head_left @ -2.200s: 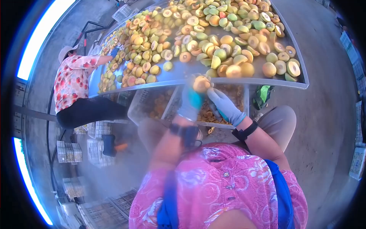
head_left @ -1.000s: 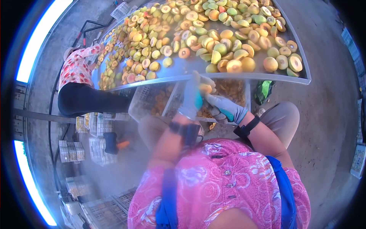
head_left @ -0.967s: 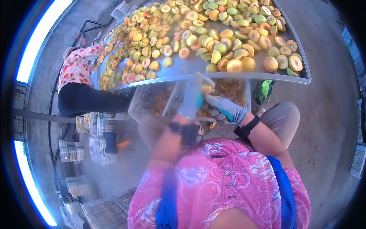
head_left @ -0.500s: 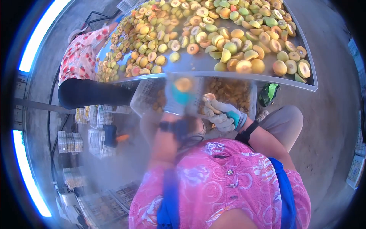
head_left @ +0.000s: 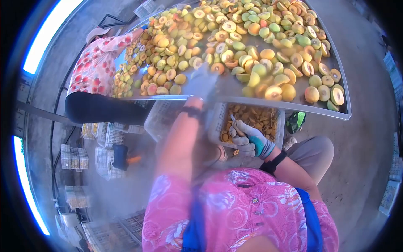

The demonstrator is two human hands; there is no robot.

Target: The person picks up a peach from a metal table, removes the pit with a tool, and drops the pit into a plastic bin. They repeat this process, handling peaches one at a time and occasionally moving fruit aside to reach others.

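Our left hand (head_left: 201,82) has shot up onto the fruit-strewn steel surface (head_left: 260,103), grip blurred, can't tell; right hand (head_left: 250,140) grip curled tight over crate (head_left: 280,128); concrete floor (head_left: 361,138).

The left hand (head_left: 202,82) is blurred; what its grip holds cannot be told.

No legible text, labels or numbers — perhaps lost to blur.

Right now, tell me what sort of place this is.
Probably a fruit-processing yard: a metal table heaped with halved fruit, a crate of pieces below it, a co-worker at the same table.
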